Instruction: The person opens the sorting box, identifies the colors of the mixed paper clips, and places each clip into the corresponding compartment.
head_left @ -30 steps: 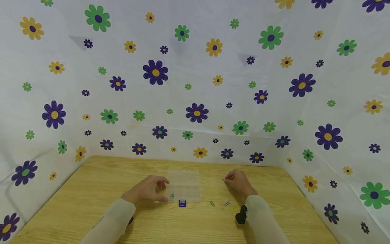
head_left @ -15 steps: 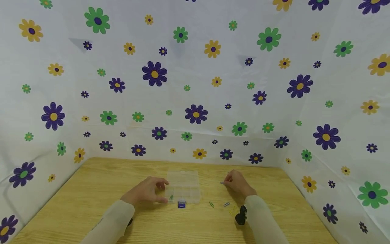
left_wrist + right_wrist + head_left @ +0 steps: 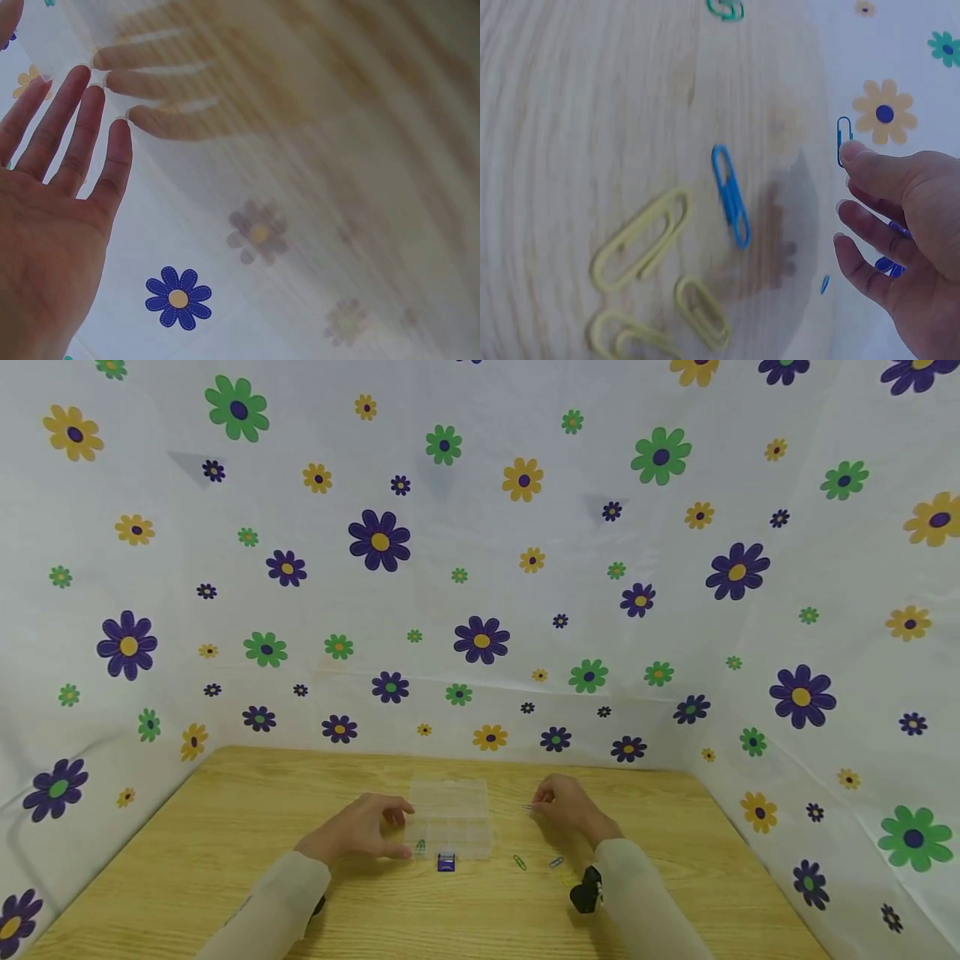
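A clear plastic compartment box [image 3: 450,797] lies with its lid raised back on the table. My left hand [image 3: 358,828] rests at its left side, fingertips right at the edge; the left wrist view shows the fingers [image 3: 73,150] extended and mirrored in the glossy tabletop. My right hand [image 3: 567,807] pinches a small blue paper clip [image 3: 843,135] between thumb and fingertips, above the table to the right of the box. Green paper clips [image 3: 421,846] sit in the box's front left compartment. A second blue paper clip [image 3: 731,199] lies under the right wrist.
Several yellow paper clips [image 3: 641,240] lie near the right wrist. One green paper clip [image 3: 520,862] lies right of the box, and a small blue piece [image 3: 825,284] lies farther back. A dark blue tab [image 3: 446,862] sits at the box's front edge. Flowered white sheets [image 3: 480,568] surround the wooden table [image 3: 420,918].
My right hand has moved left, nearer to the box, with the blue paper clip pinched in it. My left hand has stayed at the box's left edge.
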`<state>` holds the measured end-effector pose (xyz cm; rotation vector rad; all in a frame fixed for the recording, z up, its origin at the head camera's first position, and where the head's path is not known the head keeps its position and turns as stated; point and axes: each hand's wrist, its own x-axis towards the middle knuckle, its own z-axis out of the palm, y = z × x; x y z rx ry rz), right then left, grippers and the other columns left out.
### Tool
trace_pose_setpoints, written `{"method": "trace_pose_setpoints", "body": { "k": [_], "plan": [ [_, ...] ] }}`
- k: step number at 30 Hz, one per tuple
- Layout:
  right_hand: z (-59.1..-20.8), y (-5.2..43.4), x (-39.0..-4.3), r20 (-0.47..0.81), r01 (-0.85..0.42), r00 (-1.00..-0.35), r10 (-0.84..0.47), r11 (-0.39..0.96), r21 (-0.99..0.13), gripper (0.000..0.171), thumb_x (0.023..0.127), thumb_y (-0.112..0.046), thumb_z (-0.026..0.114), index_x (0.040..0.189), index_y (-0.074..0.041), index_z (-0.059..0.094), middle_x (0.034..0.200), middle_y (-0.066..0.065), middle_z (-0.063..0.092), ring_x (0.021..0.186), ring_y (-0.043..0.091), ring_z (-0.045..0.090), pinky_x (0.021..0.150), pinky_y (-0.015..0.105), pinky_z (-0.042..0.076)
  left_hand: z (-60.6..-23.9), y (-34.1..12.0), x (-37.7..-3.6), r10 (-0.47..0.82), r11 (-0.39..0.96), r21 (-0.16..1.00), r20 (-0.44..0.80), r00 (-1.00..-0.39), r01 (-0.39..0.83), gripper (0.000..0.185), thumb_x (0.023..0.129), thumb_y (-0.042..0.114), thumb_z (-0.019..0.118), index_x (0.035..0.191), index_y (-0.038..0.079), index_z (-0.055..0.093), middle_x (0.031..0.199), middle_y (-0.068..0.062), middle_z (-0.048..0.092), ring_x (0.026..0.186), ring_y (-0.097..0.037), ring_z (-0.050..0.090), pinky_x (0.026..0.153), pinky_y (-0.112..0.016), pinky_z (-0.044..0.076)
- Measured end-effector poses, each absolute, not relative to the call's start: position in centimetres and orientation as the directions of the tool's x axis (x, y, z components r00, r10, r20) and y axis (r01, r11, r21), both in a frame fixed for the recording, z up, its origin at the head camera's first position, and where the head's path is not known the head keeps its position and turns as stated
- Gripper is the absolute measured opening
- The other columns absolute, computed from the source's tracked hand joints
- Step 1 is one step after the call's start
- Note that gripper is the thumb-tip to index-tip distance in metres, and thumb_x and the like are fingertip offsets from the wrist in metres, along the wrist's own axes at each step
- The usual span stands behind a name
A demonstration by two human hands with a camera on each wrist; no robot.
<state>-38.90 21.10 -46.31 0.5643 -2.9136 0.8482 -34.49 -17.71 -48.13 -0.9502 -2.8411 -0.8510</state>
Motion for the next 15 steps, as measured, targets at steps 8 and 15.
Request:
{"method": "trace_pose_setpoints", "body": {
  "k": [8, 15],
  "plan": [
    [-45.0, 19.6, -38.5, 0.177, -0.451, -0.889, -0.422, 0.741, -0.497, 0.013, 0.093, -0.011, 0.076, 0.080, -0.009, 0.072, 0.089, 0.001, 0.067, 0.080, 0.011, 0.055, 0.072, 0.026, 0.047, -48.0, -17.7, -34.3, 0.551, 0.664, 0.493, 0.186, -0.814, 0.562, 0.069, 0.077, 0.050, 0.088, 0.126, 0.005, 0.069, 0.107, -0.003, 0.073, 0.098, -0.020, 0.064, 0.091, -0.041, 0.055],
    [-44.2, 18.5, -37.9, 0.202, -0.499, -0.863, -0.464, 0.712, -0.494, 0.010, 0.092, -0.012, 0.077, 0.082, -0.011, 0.073, 0.095, 0.003, 0.071, 0.086, 0.013, 0.062, 0.080, 0.034, 0.055, -48.0, -17.7, -34.3, 0.547, 0.668, 0.496, 0.179, -0.818, 0.555, 0.069, 0.077, 0.049, 0.088, 0.126, 0.005, 0.069, 0.107, -0.002, 0.072, 0.098, -0.019, 0.064, 0.092, -0.041, 0.055]
  ]
}}
